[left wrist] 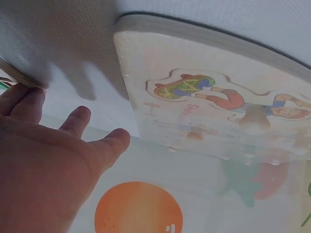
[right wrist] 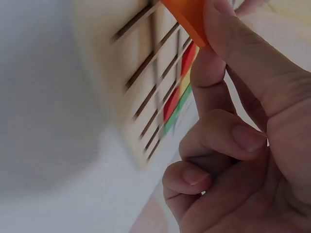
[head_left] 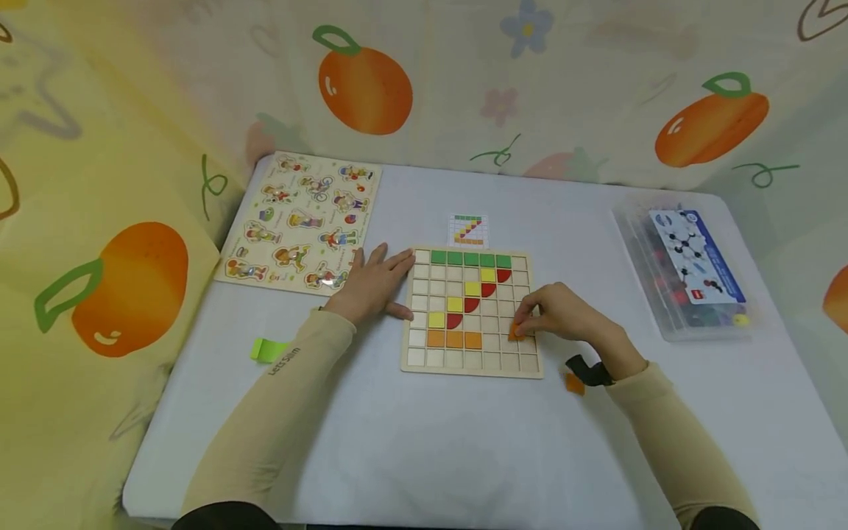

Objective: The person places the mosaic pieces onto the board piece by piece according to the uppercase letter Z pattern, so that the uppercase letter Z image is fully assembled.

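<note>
A wooden grid board (head_left: 490, 362) lies mid-table. Green squares (head_left: 471, 259) line its top row, yellow squares (head_left: 454, 304) and red quarter-rounds (head_left: 471, 305) step diagonally down to the left, and three orange squares (head_left: 454, 339) sit in a lower row. Between thumb and forefinger, my right hand (head_left: 563, 313) pinches an orange tile (right wrist: 187, 17) over the board's right side; the fingertips partly cover it. My left hand (head_left: 374, 285) touches the board's left edge with fingers spread and mostly straight. Above the board lies a small pattern card (head_left: 468, 230) with a similar coloured design.
A picture puzzle board (head_left: 298, 221) lies at the back left, close to the left hand. On the right stands a clear plastic box (head_left: 695, 324) with a blue-and-white label. A loose orange tile (head_left: 574, 383) lies below the right wrist, and a light-green piece (head_left: 268, 350) beside the left sleeve.
</note>
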`<state>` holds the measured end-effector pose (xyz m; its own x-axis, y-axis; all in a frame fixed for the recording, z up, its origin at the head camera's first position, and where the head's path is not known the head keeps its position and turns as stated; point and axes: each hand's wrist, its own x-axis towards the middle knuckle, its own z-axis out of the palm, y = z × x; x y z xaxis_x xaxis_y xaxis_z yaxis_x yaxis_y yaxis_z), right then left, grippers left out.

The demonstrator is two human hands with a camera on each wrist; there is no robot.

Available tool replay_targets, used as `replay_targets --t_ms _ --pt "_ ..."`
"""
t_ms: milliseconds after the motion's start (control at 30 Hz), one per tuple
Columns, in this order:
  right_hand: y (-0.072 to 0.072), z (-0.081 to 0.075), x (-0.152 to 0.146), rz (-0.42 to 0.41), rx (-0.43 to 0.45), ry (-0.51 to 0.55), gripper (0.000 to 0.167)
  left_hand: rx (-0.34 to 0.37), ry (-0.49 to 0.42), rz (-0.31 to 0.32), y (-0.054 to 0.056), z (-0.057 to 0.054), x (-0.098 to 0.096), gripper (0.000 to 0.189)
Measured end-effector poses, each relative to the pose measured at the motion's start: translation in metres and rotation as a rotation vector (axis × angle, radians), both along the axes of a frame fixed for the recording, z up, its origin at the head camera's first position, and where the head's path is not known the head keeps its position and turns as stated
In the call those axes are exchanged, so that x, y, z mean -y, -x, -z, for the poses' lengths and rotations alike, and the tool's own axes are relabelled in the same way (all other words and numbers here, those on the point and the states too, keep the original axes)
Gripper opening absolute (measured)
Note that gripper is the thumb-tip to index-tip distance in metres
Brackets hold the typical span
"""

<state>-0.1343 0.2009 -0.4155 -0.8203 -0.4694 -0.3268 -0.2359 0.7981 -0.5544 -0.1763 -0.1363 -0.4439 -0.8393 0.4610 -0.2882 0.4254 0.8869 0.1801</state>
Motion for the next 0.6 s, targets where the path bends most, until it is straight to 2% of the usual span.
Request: replay_targets --t_ms 300,600 --pt "0.009 0.006 0.035 -0.121 0.023 0.017 0.010 -0.012 -0.011 -0.002 0.001 0.000 -0.001 0.112" --pt "0.005 0.015 0.041 -0.128 -0.029 -0.041 0.012 -0.001 -0.019 -0.003 0.000 0.000 0.000 0.112"
